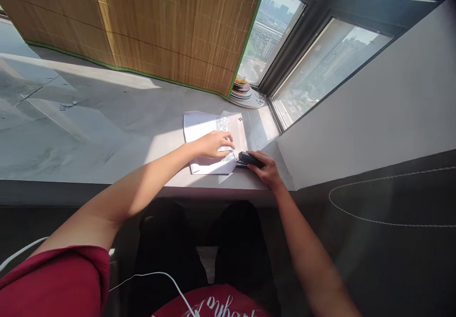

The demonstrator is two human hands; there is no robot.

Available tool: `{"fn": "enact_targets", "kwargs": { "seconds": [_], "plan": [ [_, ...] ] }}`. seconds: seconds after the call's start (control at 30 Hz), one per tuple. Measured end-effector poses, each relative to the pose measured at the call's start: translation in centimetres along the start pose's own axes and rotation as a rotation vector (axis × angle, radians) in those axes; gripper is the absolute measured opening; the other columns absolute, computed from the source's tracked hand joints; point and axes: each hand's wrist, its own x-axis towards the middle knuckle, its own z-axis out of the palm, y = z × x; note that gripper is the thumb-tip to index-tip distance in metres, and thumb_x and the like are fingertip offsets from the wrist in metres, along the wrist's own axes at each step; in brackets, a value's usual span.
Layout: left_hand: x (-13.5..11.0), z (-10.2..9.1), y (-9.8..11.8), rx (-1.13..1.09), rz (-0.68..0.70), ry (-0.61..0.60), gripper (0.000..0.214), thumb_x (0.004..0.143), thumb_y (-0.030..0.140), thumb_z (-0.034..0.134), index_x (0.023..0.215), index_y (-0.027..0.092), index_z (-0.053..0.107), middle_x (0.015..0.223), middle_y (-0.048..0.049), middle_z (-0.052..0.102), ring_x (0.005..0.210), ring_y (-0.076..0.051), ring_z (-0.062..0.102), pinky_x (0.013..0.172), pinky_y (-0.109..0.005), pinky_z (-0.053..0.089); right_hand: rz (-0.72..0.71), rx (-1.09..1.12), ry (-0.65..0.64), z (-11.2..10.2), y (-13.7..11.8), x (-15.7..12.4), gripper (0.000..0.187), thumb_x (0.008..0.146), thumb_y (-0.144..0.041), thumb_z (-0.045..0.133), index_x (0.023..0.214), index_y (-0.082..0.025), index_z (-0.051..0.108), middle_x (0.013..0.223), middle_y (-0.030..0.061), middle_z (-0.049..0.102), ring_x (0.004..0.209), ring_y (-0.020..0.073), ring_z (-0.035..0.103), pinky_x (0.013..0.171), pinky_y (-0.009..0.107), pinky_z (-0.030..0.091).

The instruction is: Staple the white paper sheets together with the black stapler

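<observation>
White printed sheets (201, 127) lie on the pale window ledge, with lines of dark text along their right part. My left hand (215, 144) rests over these papers, palm down, its fingers spread and bent a little. At the papers' right edge is a black stapler (251, 159). My right hand (265, 167) wraps round it from the right, and its front end meets the sheets near my left fingertips. Whether the sheets lie between its jaws I cannot tell. Small dark staples (240, 118) sit on the sheet just above.
A bamboo blind (160, 27) hangs behind the ledge. Stacked plates (242, 91) stand in the corner by the window (331, 60). Small dark bits (67, 106) are scattered on the ledge (117, 132) at left. A grey-white wall (374, 98) bounds the right side.
</observation>
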Motion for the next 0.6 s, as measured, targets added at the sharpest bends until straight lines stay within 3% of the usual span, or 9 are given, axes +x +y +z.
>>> {"fn": "enact_targets", "kwargs": {
  "seconds": [0.07, 0.2, 0.3, 0.37, 0.47, 0.6],
  "plan": [
    [0.3, 0.8, 1.1, -0.004, 0.012, -0.058, 0.043, 0.097, 0.053, 0.070, 0.132, 0.031, 0.079, 0.149, -0.0125, 0.066, 0.131, -0.036, 0.064, 0.122, -0.054, 0.042, 0.001, -0.007, 0.005, 0.0, 0.0, 0.1, 0.042, 0.095, -0.042, 0.078, 0.135, -0.031, 0.079, 0.115, 0.0058, 0.079, 0.106, 0.0293, 0.073, 0.099, 0.048, 0.061],
    [0.0, 1.7, 2.0, -0.048, -0.009, -0.119, 0.066, 0.090, 0.064, 0.077, 0.147, 0.031, 0.071, 0.165, -0.0127, 0.057, 0.152, -0.040, 0.050, 0.133, -0.059, 0.026, -0.008, -0.005, 0.002, 0.2, 0.3, 0.2, 0.042, 0.095, -0.042, 0.077, 0.135, -0.031, 0.078, 0.114, 0.0059, 0.078, 0.105, 0.0296, 0.073, 0.100, 0.048, 0.060],
    [-0.4, 2.4, 2.6, -0.002, -0.095, -0.047, 0.078, 0.089, 0.064, 0.078, 0.156, 0.028, 0.062, 0.176, -0.0142, 0.043, 0.159, -0.045, 0.041, 0.135, -0.063, 0.020, -0.037, 0.002, 0.001, 0.3, 0.6, 0.2, 0.041, 0.096, -0.042, 0.077, 0.136, -0.032, 0.078, 0.115, 0.0055, 0.078, 0.105, 0.0295, 0.073, 0.100, 0.048, 0.061],
    [-0.8, 3.1, 3.3, 0.023, -0.199, 0.029, 0.078, 0.087, 0.065, 0.080, 0.153, 0.026, 0.064, 0.174, -0.0152, 0.045, 0.157, -0.048, 0.043, 0.134, -0.064, 0.022, -0.065, 0.006, 0.005, 0.3, 0.6, 0.2, 0.041, 0.097, -0.041, 0.076, 0.137, -0.033, 0.078, 0.114, 0.0053, 0.078, 0.105, 0.0291, 0.074, 0.100, 0.047, 0.061],
    [-1.7, 4.5, 4.7, 0.023, -0.359, 0.071, 0.069, 0.093, 0.067, 0.071, 0.149, 0.026, 0.067, 0.167, -0.0158, 0.054, 0.155, -0.049, 0.045, 0.133, -0.064, 0.025, -0.115, 0.002, 0.005, 0.5, 0.6, 0.2, 0.044, 0.099, -0.040, 0.074, 0.143, -0.034, 0.075, 0.117, 0.0054, 0.078, 0.107, 0.0287, 0.074, 0.100, 0.047, 0.061],
    [-2.9, 5.9, 6.3, 0.049, -0.414, 0.078, 0.074, 0.104, 0.065, 0.055, 0.163, 0.022, 0.056, 0.177, -0.0172, 0.042, 0.167, -0.048, 0.027, 0.135, -0.069, 0.012, -0.173, -0.051, -0.042, 0.8, 0.7, 0.3, 0.049, 0.102, -0.038, 0.071, 0.151, -0.037, 0.070, 0.127, 0.0054, 0.078, 0.115, 0.0293, 0.074, 0.105, 0.048, 0.058]
  ]
}}
